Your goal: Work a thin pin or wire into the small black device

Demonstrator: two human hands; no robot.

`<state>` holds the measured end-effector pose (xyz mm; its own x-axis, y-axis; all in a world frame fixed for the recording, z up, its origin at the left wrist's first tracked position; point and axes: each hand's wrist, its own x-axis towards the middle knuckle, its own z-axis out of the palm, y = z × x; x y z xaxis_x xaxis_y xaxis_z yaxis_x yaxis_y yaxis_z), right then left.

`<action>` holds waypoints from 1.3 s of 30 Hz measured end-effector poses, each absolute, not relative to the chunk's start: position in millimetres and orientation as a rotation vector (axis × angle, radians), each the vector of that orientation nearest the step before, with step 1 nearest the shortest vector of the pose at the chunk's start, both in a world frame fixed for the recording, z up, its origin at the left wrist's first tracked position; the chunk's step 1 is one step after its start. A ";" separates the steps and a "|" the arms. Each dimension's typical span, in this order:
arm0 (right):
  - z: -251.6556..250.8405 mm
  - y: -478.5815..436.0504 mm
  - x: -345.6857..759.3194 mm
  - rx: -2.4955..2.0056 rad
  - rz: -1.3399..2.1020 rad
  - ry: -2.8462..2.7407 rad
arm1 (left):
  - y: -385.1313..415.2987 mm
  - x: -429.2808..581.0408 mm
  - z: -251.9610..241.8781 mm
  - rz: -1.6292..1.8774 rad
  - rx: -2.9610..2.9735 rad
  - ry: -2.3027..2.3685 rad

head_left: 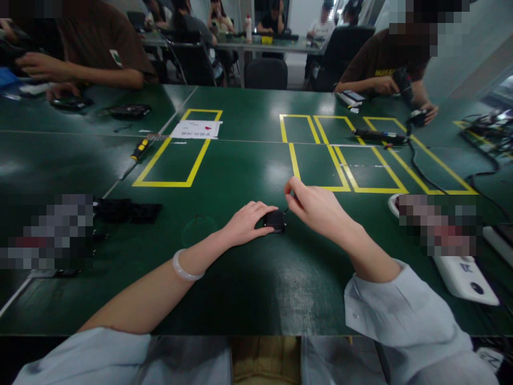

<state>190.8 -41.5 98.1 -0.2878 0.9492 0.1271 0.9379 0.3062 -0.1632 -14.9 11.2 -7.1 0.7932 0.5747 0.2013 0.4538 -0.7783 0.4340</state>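
A small black boxy part [276, 220] lies on the green table [240, 278] in front of me. My left hand [246, 222] rests on the table with thumb and fingers closed round the part's left side. My right hand [316, 206] hovers just right of the part, its fingers pinched together at the top near a thin dark wire or tool tip above the part; what it pinches is too small to name. A pale bracelet [185, 267] circles my left wrist.
Yellow tape rectangles [176, 160] [340, 155] mark the table beyond. A yellow-handled screwdriver [138, 152], a paper sheet [196, 129], black parts [128, 211] at left, a white power strip [465, 275] and cables at right. Other people work at the far edge.
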 end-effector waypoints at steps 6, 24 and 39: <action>98.1 -40.8 190.3 -1.765 0.072 -2.392 | 11.5 -14.9 -7.4 0.467 2.608 0.771; 96.8 -40.6 190.8 -1.766 0.054 -2.398 | 12.9 -15.1 -8.8 0.464 2.609 0.766; 100.2 -42.2 190.3 -1.767 0.066 -2.392 | 12.1 -14.9 -6.5 0.440 2.610 0.782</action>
